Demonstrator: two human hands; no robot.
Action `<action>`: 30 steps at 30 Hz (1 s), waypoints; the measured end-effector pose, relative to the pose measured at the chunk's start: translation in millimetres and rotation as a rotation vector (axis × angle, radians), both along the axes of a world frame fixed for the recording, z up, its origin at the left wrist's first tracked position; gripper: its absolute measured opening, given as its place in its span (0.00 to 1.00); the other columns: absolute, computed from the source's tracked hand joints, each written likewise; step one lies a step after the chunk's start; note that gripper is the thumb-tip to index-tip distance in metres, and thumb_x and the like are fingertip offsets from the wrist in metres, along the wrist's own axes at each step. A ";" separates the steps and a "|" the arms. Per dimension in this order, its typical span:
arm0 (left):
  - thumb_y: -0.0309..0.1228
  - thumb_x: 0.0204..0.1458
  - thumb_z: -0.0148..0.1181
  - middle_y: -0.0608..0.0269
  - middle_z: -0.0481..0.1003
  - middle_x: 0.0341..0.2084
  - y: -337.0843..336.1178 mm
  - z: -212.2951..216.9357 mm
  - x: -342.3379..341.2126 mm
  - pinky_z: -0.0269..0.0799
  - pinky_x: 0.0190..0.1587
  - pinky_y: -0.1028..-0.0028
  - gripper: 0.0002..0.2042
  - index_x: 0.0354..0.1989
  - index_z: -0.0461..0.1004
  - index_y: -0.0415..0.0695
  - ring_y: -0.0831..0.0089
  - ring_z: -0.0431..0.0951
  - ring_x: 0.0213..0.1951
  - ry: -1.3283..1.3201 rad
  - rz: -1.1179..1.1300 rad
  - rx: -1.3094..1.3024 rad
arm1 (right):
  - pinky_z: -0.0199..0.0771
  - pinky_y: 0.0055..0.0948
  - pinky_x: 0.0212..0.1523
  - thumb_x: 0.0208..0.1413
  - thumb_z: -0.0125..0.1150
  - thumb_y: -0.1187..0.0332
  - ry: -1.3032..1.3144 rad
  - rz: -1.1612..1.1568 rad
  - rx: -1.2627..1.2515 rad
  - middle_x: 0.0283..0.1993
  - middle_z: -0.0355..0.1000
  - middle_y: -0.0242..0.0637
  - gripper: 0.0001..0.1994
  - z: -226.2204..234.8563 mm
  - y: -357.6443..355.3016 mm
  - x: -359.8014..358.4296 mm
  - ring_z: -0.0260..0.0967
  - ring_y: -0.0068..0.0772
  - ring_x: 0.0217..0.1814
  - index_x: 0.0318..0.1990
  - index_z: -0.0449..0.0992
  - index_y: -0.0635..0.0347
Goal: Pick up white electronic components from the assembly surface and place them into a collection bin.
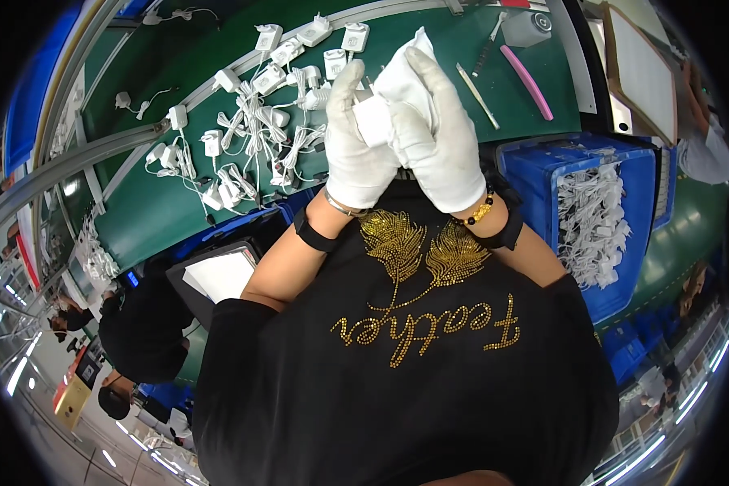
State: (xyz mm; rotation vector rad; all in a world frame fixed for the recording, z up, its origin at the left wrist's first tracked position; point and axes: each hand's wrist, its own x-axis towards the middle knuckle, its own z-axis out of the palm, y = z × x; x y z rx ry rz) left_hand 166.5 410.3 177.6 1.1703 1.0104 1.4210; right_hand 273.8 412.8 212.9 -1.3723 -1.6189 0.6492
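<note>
Both my hands wear white gloves and meet above the near edge of the green bench. My left hand [358, 154] is closed around a white power adapter [373, 121], its fingers partly hidden behind it. My right hand [444, 142] grips a folded white cloth [411, 81] and presses it against the adapter's side. The adapter's cord and prongs cannot be made out clearly. Just left of my hands lies a loose heap of white power adapters [269, 79] with bundled white cables [255, 125].
Right of my hands lie a thin pen-like stick [478, 97], a curved pink strip [526, 83] and a clear bottle [528, 29]. A blue crate [543, 154] full of white corded pieces stands at my right. A metal rail [65, 166] crosses at left; co-workers sit beyond it.
</note>
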 end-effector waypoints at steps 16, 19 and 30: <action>0.16 0.41 0.70 0.55 0.68 0.48 15.7 3.6 -10.3 0.73 0.52 0.71 0.44 0.65 0.47 0.43 0.70 0.73 0.50 -0.885 -0.169 -0.567 | 0.65 0.14 0.30 0.64 0.46 0.71 0.161 0.013 -0.094 0.47 0.72 0.36 0.19 5.0 3.5 3.3 0.66 0.15 0.32 0.62 0.65 0.62; 0.17 0.44 0.69 0.56 0.68 0.48 2.7 7.1 -7.9 0.73 0.51 0.72 0.42 0.65 0.48 0.44 0.70 0.74 0.49 -0.060 -0.023 -0.057 | 0.70 0.17 0.39 0.62 0.50 0.72 0.565 0.082 -0.518 0.52 0.71 0.38 0.21 13.4 5.6 12.7 0.69 0.21 0.40 0.63 0.64 0.62; 0.16 0.38 0.72 0.57 0.70 0.46 4.6 14.4 -7.0 0.74 0.49 0.71 0.46 0.64 0.47 0.42 0.70 0.76 0.47 0.155 0.033 0.019 | 0.70 0.16 0.38 0.62 0.47 0.74 0.198 0.069 -0.212 0.57 0.69 0.44 0.20 10.6 9.1 8.0 0.70 0.20 0.38 0.62 0.64 0.66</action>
